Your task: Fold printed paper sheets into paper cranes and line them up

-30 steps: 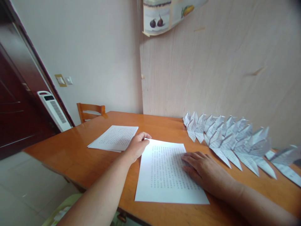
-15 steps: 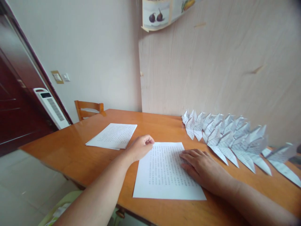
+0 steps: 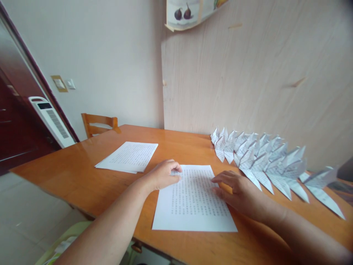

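A printed sheet of paper [image 3: 193,202] lies flat on the wooden table before me. At its upper left edge is my left hand [image 3: 165,175], thumb and fingers apart, the fingertips on or just over the paper. My right hand [image 3: 239,191] is at the sheet's right edge, with thumb and fingers spread and the tips touching or close to the edge. Neither hand grips anything. Further left lies a small stack of printed sheets [image 3: 129,156]. Several folded paper pieces with pointed tips [image 3: 259,151] stand in rows at the right.
The wooden table [image 3: 110,191] meets the wall at the back. A wooden chair [image 3: 99,119] stands at its far left end, near a white upright appliance [image 3: 53,121]. One separate folded piece [image 3: 322,180] lies at the right. A pale green seat [image 3: 63,239] is below the front edge.
My left hand has opened from a pinch at the sheet's top left corner. My right hand has shifted from lying on the paper toward its right edge. The view has shifted slightly.
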{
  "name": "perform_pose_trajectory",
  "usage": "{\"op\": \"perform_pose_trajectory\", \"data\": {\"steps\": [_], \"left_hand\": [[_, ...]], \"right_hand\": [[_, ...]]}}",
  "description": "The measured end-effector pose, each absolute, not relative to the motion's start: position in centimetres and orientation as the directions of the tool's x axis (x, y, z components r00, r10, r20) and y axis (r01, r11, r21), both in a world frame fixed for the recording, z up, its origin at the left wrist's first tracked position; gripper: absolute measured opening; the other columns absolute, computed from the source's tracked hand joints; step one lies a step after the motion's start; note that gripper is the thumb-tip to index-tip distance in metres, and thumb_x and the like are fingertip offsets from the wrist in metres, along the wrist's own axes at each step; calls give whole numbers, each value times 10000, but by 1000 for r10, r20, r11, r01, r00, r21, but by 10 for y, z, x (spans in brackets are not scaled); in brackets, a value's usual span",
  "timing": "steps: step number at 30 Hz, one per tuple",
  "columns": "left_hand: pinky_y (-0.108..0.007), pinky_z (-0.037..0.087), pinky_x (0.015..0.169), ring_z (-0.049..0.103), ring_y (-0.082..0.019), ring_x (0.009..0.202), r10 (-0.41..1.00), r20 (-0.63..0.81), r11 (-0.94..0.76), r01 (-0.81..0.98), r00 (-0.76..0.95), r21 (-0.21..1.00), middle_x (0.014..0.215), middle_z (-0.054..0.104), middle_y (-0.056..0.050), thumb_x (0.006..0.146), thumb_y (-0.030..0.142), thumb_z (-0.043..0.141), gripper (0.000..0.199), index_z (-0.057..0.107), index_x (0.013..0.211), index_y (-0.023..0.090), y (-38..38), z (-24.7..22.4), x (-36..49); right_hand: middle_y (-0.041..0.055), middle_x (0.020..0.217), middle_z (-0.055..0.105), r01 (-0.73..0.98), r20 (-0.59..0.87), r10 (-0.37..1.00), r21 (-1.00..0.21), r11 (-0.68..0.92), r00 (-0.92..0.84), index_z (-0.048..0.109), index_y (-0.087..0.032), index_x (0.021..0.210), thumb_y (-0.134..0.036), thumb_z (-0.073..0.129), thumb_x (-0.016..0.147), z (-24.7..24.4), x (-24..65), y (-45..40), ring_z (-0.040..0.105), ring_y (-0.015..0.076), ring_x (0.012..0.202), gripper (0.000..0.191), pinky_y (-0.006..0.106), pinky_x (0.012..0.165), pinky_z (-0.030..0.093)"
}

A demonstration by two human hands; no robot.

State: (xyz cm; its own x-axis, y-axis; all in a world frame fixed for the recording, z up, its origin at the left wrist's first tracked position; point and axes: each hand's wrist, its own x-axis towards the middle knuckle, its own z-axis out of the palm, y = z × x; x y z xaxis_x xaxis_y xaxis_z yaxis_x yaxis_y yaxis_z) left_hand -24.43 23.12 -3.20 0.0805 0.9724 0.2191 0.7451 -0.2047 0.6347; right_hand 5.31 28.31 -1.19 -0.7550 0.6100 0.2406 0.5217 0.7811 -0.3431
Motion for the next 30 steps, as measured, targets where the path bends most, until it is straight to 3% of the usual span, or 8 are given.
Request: {"op": "perform_pose_trajectory", "data": {"steps": [3, 5, 9, 13, 19, 30], "left_hand": [[-300, 470, 872, 616, -205, 990, 974, 204, -202, 772, 95, 602, 1048, 646, -22, 773, 260, 648, 187, 682, 955, 239, 230, -32, -245], [-294, 467, 845, 614, -202, 978, 977, 188, -195, 787, 102, 585, 1054, 639, -19, 780, 276, 645, 195, 681, 969, 245, 230, -31, -245], [-294, 457, 869, 607, -200, 989, 977, 169, -204, 797, 129, 569, 1072, 632, -19, 773, 288, 657, 215, 681, 980, 235, 231, -32, -247], [-285, 452, 875, 605, -194, 993, 977, 171, -206, 796, 131, 569, 1067, 629, -11, 775, 298, 665, 214, 683, 980, 241, 232, -33, -248], [-267, 460, 798, 617, -186, 943, 980, 156, -190, 791, 121, 581, 1058, 627, -7, 776, 311, 664, 213, 687, 975, 240, 231, -33, -247], [-283, 453, 814, 604, -192, 950, 983, 154, -172, 771, 97, 613, 1059, 624, -17, 748, 292, 678, 206, 698, 944, 233, 229, -30, -245]], "right_hand": [[58, 1143, 695, 469, 147, 559, -397, 789, -816, 705, -278, 1135, -459, 649, 895, -4, 56, 277, 641, 233, 1049, 305, 350, 897, 535], [71, 1244, 661, 449, 103, 526, -401, 799, -844, 676, -288, 1225, -523, 682, 857, 0, 59, 274, 606, 269, 1146, 436, 390, 963, 519], [105, 1519, 452, 467, -20, 507, -420, 778, -862, 475, -311, 1477, -649, 714, 770, 4, 68, 274, 423, 373, 1375, 819, 534, 1115, 396], [83, 1614, 309, 529, -126, 530, -422, 736, -838, 359, -357, 1538, -695, 722, 725, 3, 76, 280, 301, 404, 1450, 952, 591, 1163, 299], [65, 1621, 305, 522, -137, 510, -372, 768, -849, 377, -386, 1523, -715, 713, 716, -11, 80, 290, 248, 405, 1474, 934, 614, 1169, 262], [74, 1593, 366, 479, -64, 485, -309, 821, -872, 467, -444, 1455, -698, 696, 752, -14, 77, 288, 361, 416, 1422, 782, 634, 1097, 361]]}}
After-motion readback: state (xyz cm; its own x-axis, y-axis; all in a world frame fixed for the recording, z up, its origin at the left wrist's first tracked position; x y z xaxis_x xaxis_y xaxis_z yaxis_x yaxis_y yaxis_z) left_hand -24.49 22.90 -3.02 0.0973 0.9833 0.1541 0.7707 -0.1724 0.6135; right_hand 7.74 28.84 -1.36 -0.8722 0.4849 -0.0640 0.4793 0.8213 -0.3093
